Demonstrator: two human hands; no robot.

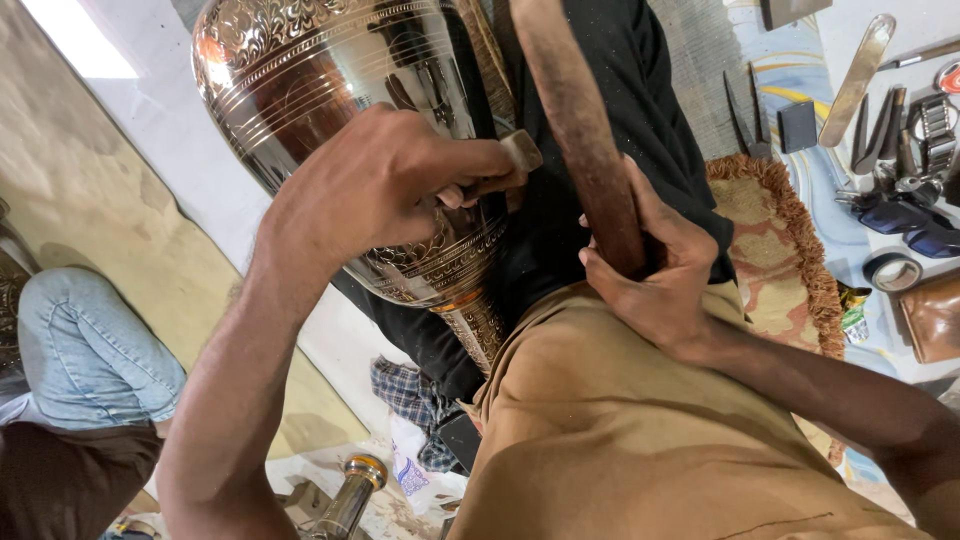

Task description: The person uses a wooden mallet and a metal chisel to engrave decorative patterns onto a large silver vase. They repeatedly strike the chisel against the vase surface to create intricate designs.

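Note:
A large shiny engraved metal vase (310, 70) lies across my lap, its narrow patterned neck (478, 322) pointing down toward my tan shirt. My left hand (385, 180) rests on the vase's belly, shut on a small tool with a pale wooden head (522, 152) pressed against the engraved band. My right hand (655, 275) grips a long brown wooden stick (580, 120) that rises toward the top of the view, right beside the vase. Black cloth (620, 70) covers my legs behind the stick.
A fringed woven mat (775, 240) lies at the right. Beyond it are scattered tools: scissors (750, 125), a metal bar (855, 80), a tape roll (893, 271), a brown pouch (932, 318). Another person's jeans-clad knee (85, 350) is at the left. A metal tube (352, 495) lies below.

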